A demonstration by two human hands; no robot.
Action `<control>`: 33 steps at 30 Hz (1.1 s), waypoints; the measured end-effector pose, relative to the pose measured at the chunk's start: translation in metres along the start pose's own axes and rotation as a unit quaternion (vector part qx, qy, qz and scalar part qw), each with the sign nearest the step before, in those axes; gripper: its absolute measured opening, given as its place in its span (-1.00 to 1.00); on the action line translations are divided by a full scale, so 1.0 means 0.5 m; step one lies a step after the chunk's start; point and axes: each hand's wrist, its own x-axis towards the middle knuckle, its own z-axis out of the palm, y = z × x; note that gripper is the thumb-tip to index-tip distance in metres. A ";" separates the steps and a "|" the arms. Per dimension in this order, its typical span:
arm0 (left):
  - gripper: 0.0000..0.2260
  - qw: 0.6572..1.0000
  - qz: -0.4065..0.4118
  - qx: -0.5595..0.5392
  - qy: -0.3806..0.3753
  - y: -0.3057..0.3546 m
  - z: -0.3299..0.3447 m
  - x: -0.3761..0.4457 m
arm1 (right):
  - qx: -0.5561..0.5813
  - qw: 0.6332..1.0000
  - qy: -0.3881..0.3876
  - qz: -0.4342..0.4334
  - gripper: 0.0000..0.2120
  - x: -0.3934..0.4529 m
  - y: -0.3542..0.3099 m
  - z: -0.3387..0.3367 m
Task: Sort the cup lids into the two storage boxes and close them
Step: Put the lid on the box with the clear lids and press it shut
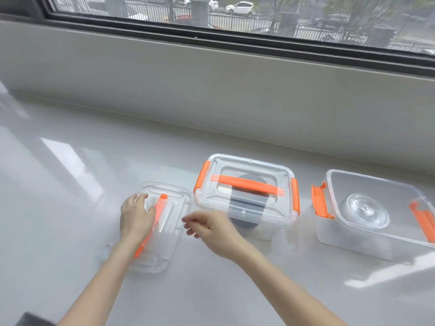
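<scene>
A loose clear box cover point(171, 222) with an orange handle lies flat on the white counter at the left. My left hand point(135, 217) rests on its left part, fingers over the handle. My right hand point(209, 228) hovers just right of the cover, fingers apart and holding nothing. In the middle stands a clear storage box point(247, 196) with its cover on and orange side latches down; dark cup lids show through it. At the right stands an open clear storage box point(376, 208) with orange latches hanging out; clear domed cup lids point(366, 211) lie stacked inside.
The glossy white counter point(70, 184) runs along a grey sill wall below a window. A dark object's corner point(30, 320) shows at the bottom left edge.
</scene>
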 end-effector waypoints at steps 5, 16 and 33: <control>-0.57 0.996 -0.058 0.068 0.003 -0.052 0.006 -0.008 | -0.094 0.990 -0.067 0.079 -0.60 0.031 0.049 0.071; -0.56 0.990 -0.140 -0.031 -0.005 -0.067 -0.004 -0.017 | -0.039 0.991 -0.061 0.115 -0.65 0.059 0.043 0.113; -0.70 0.959 -0.074 -0.258 0.090 0.227 -0.123 -0.074 | 0.195 0.954 0.189 -0.124 -0.62 -0.066 -0.125 -0.117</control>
